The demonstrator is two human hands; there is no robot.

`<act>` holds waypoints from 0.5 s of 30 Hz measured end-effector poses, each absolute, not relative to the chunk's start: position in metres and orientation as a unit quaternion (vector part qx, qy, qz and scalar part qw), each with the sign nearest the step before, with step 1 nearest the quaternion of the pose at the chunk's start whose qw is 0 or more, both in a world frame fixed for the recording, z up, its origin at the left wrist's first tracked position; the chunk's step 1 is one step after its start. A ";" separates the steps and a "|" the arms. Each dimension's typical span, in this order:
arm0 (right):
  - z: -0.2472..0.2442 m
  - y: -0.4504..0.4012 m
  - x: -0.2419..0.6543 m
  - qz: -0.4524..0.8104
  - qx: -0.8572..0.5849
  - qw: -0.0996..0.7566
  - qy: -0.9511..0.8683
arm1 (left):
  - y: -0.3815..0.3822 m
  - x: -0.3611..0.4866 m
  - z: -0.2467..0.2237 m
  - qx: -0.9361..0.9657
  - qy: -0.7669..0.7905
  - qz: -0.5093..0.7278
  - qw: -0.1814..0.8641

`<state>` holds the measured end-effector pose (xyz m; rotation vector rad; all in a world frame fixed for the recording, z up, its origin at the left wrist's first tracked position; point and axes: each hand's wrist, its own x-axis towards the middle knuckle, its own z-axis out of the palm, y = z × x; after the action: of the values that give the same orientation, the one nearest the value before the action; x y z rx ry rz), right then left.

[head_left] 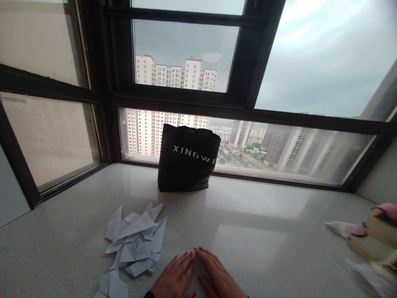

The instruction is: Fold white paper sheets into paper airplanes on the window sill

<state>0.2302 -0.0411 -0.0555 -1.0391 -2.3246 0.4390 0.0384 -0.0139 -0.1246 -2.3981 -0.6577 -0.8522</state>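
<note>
My left hand (pixel 174 275) lies flat, palm down, on the pale speckled sill at the bottom of the view, fingers stretched out and holding nothing. Beside it rests my right hand (pixel 217 273), also flat with straight fingers and nothing in it. The fingertips of both hands point inward and almost meet. Just left of my left hand is a loose pile of folded white papers (pixel 136 240), overlapping one another, several with pointed ends. One more folded paper (pixel 112 286) lies at the pile's near end, partly cut off by the frame.
A black bag (pixel 187 165) with white lettering stands upright against the window behind the pile. At the far right are a yellow and pink object (pixel 375 236), blurred, and white crumpled plastic (pixel 341 227). Dark window frames (pixel 186 101) border the stone sill (pixel 266 215).
</note>
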 end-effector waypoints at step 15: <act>-0.045 -0.043 0.225 0.153 -0.412 0.211 -0.873 | -0.021 0.038 -0.103 -0.871 -0.242 -0.322 0.281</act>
<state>0.2252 -0.0434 -0.0450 -1.1446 -2.4261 0.4251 0.0380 -0.0207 -0.1026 -2.3338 -0.6480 -0.8623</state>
